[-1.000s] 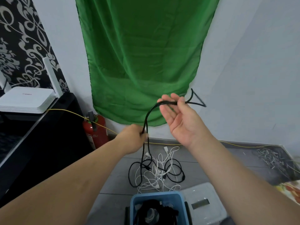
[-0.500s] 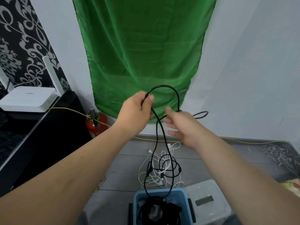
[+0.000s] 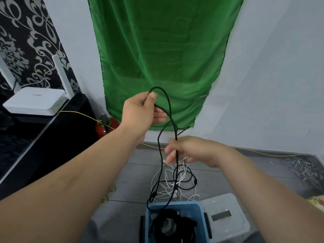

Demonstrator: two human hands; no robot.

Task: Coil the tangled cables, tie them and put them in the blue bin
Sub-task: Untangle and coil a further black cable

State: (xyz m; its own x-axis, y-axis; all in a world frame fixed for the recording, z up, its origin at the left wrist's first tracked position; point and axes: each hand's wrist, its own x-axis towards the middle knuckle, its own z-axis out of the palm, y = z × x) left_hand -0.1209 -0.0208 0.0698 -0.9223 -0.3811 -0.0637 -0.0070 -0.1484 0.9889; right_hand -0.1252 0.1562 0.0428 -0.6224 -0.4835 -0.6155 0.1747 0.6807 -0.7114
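We hold a thin black rubber-sheathed cable (image 3: 169, 109) up in front of a green cloth sheet (image 3: 161, 55) hung on the pale wall. Our left hand (image 3: 140, 111) is raised, thumb and forefinger pinched together on the top of a loop of this cable, which arches above the knuckles and drops on the far side. Our right hand (image 3: 191, 149) sits lower and to the right, its fingers (image 3: 171, 151) loosely curled around one hanging strand; they look blurred, so we cannot tell how firmly they close on it. A second strand falls freely between the two hands.

Both strands run down to a tangle of white and black cords (image 3: 175, 181) lying on the grey tiled floor (image 3: 136, 174), just beyond the blue plastic bin (image 3: 152, 210) at the bottom edge. Dark coiled cable already lies inside the bin. A clear plastic lid (image 3: 228, 216) rests just right of it. To the left stand a white router with two antennas (image 3: 35, 102) on a black cabinet (image 3: 57, 135) and a red fire extinguisher (image 3: 105, 128) against the wall. A thin yellow wire (image 3: 263, 153) runs along the skirting.
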